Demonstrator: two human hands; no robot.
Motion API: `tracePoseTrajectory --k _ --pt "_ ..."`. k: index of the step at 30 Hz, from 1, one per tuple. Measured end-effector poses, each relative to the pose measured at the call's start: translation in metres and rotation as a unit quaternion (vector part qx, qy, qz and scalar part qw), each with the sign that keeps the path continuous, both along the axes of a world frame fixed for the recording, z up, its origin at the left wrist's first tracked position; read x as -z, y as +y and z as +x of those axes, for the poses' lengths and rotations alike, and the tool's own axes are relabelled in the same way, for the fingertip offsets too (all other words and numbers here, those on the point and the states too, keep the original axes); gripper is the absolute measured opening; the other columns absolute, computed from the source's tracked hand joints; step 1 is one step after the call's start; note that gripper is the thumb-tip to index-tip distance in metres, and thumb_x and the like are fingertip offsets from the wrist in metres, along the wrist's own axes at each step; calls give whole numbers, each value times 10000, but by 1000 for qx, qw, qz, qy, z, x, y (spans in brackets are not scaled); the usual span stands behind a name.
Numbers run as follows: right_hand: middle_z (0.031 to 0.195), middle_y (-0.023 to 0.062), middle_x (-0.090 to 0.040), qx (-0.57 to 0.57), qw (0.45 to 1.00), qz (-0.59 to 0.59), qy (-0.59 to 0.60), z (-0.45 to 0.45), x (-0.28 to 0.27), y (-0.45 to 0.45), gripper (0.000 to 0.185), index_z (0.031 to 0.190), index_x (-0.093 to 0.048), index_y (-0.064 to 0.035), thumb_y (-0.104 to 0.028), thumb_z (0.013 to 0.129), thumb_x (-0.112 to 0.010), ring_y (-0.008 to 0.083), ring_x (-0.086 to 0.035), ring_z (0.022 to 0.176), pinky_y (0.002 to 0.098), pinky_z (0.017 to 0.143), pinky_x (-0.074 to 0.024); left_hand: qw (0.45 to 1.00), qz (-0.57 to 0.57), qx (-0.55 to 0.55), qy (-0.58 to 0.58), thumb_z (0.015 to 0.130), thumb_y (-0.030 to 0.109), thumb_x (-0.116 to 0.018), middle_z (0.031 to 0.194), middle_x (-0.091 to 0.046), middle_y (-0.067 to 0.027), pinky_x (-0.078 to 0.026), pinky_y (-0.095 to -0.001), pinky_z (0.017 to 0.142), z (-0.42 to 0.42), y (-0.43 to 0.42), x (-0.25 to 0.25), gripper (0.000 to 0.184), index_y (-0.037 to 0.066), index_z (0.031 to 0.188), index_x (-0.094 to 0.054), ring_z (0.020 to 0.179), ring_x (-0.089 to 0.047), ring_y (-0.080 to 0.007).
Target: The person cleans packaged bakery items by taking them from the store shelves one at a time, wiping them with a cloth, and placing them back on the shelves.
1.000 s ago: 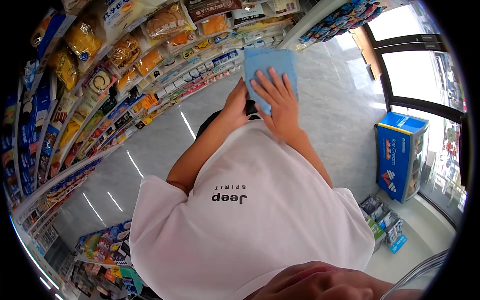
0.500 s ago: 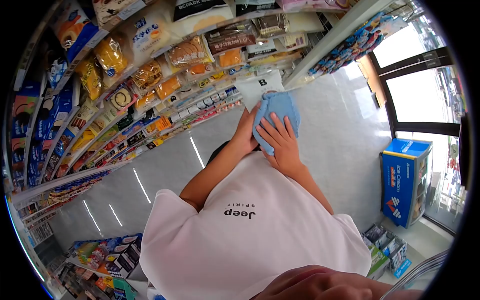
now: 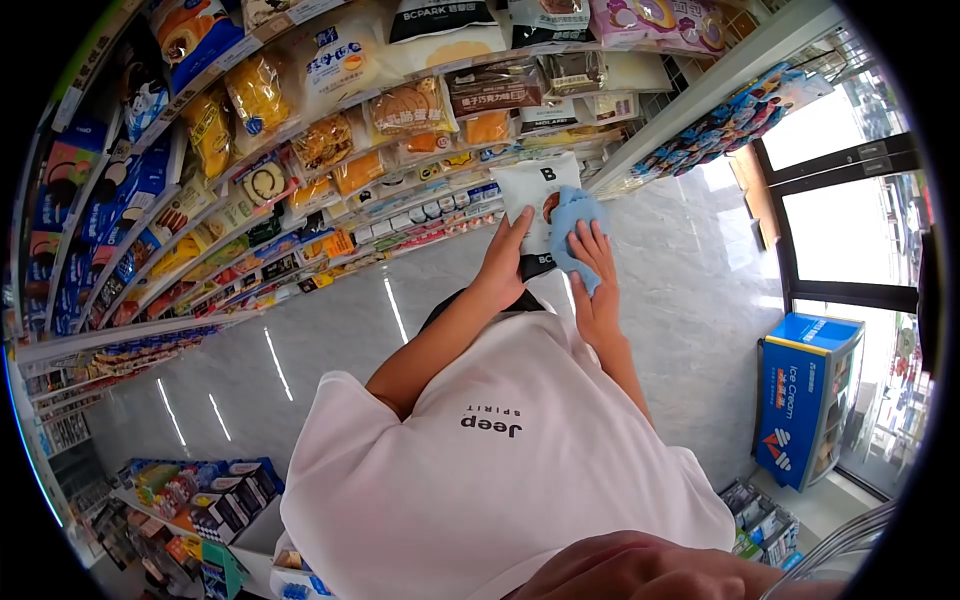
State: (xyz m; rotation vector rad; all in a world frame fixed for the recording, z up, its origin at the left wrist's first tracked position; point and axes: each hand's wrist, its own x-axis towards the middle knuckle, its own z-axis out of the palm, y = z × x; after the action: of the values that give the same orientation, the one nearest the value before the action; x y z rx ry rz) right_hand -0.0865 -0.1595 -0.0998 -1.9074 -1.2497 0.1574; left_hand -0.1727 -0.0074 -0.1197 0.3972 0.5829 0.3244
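Note:
A white snack packet (image 3: 535,190) with a black "B" and a black lower end is held up in front of my chest. My left hand (image 3: 503,258) grips its left edge, with the thumb lying on the front. My right hand (image 3: 596,270) holds a blue cloth (image 3: 577,212) against the packet's right side, fingers laid over the fabric. The cloth covers part of the picture on the packet. How my left fingers sit behind the packet is hidden.
Shelves (image 3: 330,110) of packaged bread and snacks curve along the left and front. A white shelf post (image 3: 700,85) rises at the right of them. A blue ice cream freezer (image 3: 800,400) stands by the glass doors (image 3: 850,220). Boxed goods (image 3: 235,505) lie at lower left.
The cloth has shifted to the right on the packet, uncovering more of its front and its black lower end. My left hand now shows on the packet's left edge.

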Motion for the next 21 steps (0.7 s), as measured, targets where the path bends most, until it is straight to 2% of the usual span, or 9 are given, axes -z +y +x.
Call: tracePoseTrajectory --k 2,3,6,9,13,16,18,19,21 --pt "1514 157 -462 44 995 27 90 1 6 1 436 1396 -538 -1 -129 981 -502 353 -304 1479 473 1207 -210 1000 -16 -5 -3 971 296 -661 1336 -553 -54 -540 -399 955 -4 3 -1 509 133 1395 -432 1198 -587 -202" --pt "1505 170 -472 81 975 77 192 -1 2 4 418 1352 -562 44 -189 1024 -451 312 -316 1478 418 1197 -234 1000 -3 0 -16 953 256 -683 1320 -565 -63 -535 -395 962 -6 4 1 522 121 1391 -433 1188 -593 -202" --pt "1504 189 -466 307 810 103 490 14 20 -5 456 1354 -549 72 -237 1041 -427 285 -338 1462 381 1188 -239 998 55 9 -34 893 146 -744 1273 -598 -81 -517 -382 984 -15 4 15 579 85 1379 -436 1169 -600 -199" --pt "1507 198 -455 325 831 107 440 10 11 -6 497 1393 -501 86 -259 1046 -419 283 -361 1445 368 1188 -234 984 175 9 7 846 23 -760 1282 -590 -84 -504 -364 1000 -18 6 26 642 74 1385 -414 1182 -588 -191" --pt "1459 191 -497 226 935 96 255 -8 37 -1 575 1428 -446 93 -344 1055 -426 270 -445 1370 364 1138 -308 972 236 3 6 826 62 -788 1338 -556 -84 -415 -339 1066 -20 -1 26 742 48 1443 -377 1245 -529 -184" --pt "1458 186 -496 214 958 33 186 -32 32 16 596 1437 -427 87 -370 1054 -429 268 -461 1358 364 1131 -323 962 272 20 -14 850 104 -771 1371 -534 -101 -394 -341 1086 -24 -6 19 749 41 1470 -357 1278 -500 -181" --pt "1457 183 -496 247 934 6 257 -39 22 23 611 1442 -415 84 -388 1054 -431 267 -472 1350 364 1127 -334 952 300 57 -5 894 160 -733 1391 -519 -112 -382 -343 1094 -29 -4 10 712 41 1481 -347 1295 -484 -177" --pt "1456 182 -496 264 912 9 313 -39 19 26 619 1445 -408 82 -397 1053 -432 267 -477 1346 364 1125 -339 963 262 51 -25 967 249 -646 1401 -513 -122 -383 -360 1092 -31 -2 11 643 45 1503 -354 1289 -484 -177" --pt "1455 179 -496 261 863 76 426 -39 17 28 634 1450 -396 78 -414 1053 -433 266 -487 1338 364 1121 -350 981 164 55 -83 994 271 -602 1412 -512 -103 -392 -363 1081 -41 8 11 602 58 1509 -373 1271 -493 -171"
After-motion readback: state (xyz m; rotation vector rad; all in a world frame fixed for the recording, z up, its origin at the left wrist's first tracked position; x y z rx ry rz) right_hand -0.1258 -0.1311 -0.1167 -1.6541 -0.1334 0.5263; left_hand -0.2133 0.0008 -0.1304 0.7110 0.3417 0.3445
